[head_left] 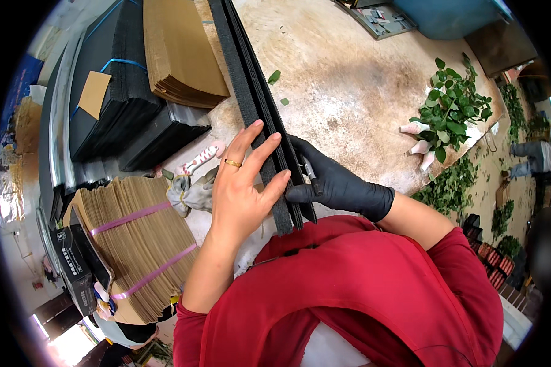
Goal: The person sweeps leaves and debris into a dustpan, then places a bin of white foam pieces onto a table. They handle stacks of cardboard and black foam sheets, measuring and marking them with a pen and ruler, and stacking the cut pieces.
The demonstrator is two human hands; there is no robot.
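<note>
A long, narrow bundle of black corrugated sheets (pixel 249 70) stretches from the top edge of the view down to my chest. My left hand (pixel 245 177), bare with a gold ring, lies against its left side, fingers spread and thumb across the near end. Gloved in black, my right hand (pixel 340 186) grips the bundle from the right, thumb along its edge. A slim, silver-and-black pen-like tool (pixel 310 171) lies between the glove and the sheets; its kind is unclear. The fingers behind the bundle are hidden.
Stacked black sheets (pixel 119 101) and brown cardboard (pixel 180 49) stand at left, above a strapped cardboard bundle (pixel 134 229). A grey cloth (pixel 193 194) lies near my left wrist. At right are leafy stems with wrapped pink-white heads (pixel 450 110). A metal tray (pixel 382 19) sits at the back.
</note>
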